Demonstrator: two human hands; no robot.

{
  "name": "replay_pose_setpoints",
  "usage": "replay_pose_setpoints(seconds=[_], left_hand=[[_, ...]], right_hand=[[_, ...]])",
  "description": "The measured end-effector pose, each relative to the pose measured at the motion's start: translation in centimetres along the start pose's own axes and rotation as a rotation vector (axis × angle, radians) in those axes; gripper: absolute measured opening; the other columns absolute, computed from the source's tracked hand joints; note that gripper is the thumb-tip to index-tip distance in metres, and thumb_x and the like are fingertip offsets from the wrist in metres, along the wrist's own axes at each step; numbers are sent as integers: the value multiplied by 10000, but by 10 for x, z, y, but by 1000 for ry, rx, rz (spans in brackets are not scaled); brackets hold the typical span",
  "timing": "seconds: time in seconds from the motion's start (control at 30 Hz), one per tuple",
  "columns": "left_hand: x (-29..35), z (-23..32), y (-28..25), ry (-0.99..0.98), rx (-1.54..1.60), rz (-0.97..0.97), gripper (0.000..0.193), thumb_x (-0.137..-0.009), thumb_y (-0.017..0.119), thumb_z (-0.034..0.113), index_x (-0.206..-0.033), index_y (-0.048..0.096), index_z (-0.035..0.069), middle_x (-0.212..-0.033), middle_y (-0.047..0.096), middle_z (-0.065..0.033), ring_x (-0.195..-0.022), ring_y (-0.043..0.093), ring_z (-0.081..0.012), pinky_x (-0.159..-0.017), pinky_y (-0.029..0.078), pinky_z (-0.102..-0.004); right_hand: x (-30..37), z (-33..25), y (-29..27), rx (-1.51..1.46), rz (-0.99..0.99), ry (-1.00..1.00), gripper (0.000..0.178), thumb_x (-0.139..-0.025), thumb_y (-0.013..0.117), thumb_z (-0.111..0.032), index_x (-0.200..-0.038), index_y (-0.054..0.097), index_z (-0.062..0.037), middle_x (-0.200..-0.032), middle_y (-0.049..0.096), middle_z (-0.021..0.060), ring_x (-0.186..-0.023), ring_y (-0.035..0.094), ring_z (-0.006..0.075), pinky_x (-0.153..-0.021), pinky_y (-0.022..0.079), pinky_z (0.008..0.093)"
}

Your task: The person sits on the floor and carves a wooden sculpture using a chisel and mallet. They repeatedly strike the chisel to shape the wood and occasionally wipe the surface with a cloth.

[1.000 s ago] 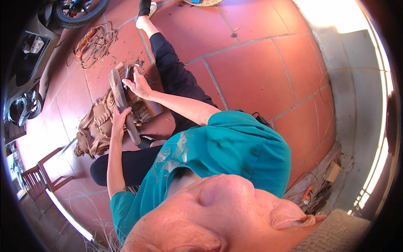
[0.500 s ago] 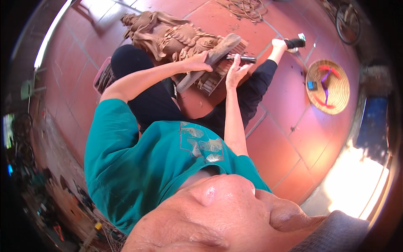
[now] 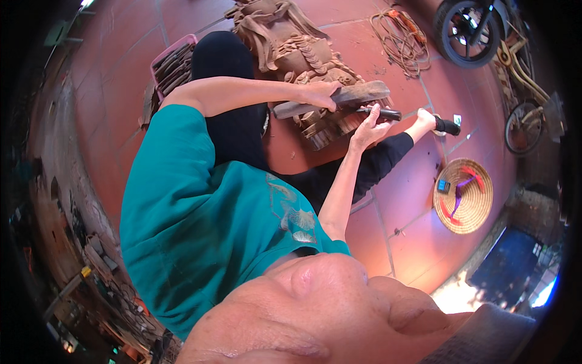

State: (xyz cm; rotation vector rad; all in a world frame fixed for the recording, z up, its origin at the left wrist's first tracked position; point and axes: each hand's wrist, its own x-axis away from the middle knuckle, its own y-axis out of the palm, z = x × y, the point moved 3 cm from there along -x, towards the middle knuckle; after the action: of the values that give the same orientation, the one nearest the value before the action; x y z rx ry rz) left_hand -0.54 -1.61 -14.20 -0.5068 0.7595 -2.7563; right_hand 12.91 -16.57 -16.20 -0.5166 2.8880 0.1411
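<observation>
A carved wooden statue (image 3: 303, 53) lies on the tiled floor between my legs, its layered base toward my hands. My left hand (image 3: 320, 94) is closed around a club-shaped wooden mallet (image 3: 364, 92), which lies slantwise over the base end of the carving. Just right of it, my right hand (image 3: 371, 128) grips a dark-handled chisel (image 3: 391, 114). The chisel's handle points right and its shaft runs left beneath the mallet's thick end. Its cutting tip is hidden, so contact with the wood cannot be told.
Left of my bent knee stands a pink basket (image 3: 156, 76) of narrow tools. An upturned woven hat (image 3: 479, 209) holds a small blue box (image 3: 444, 186). A coiled cord (image 3: 397, 45) lies beyond the statue, near a wheeled bike (image 3: 467, 33). Clutter lines the left wall.
The view has shifted, bringing the basket, cord and bike further into sight. The mallet now lies flatter across the statue's base. Both hands keep their holds.
</observation>
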Motion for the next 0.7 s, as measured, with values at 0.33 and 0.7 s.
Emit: replay_pose_setpoints(seconds=[0.33, 0.7], left_hand=[[-3, -12, 3, 10, -194, -51, 799, -751, 709, 207, -1412, 344, -55, -935, 662, -306, -932, 665, -447, -824, 513, -487], [31, 0, -12, -28, -340, 35, 845, -792, 698, 184, -1496, 281, -27, -1070, 655, -285, -998, 664, -416, -877, 504, -476]], right_hand=[[-6, -12, 20, 198, -32, -97, 579, -988, 654, -285, -1364, 463, 112, -1096, 638, 240, -856, 701, 242, -716, 621, 339], [-5, -4, 16, 214, -24, -57, 611, -985, 657, -271, -1384, 429, 132, -1184, 619, 284, -983, 691, 311, -788, 620, 375]])
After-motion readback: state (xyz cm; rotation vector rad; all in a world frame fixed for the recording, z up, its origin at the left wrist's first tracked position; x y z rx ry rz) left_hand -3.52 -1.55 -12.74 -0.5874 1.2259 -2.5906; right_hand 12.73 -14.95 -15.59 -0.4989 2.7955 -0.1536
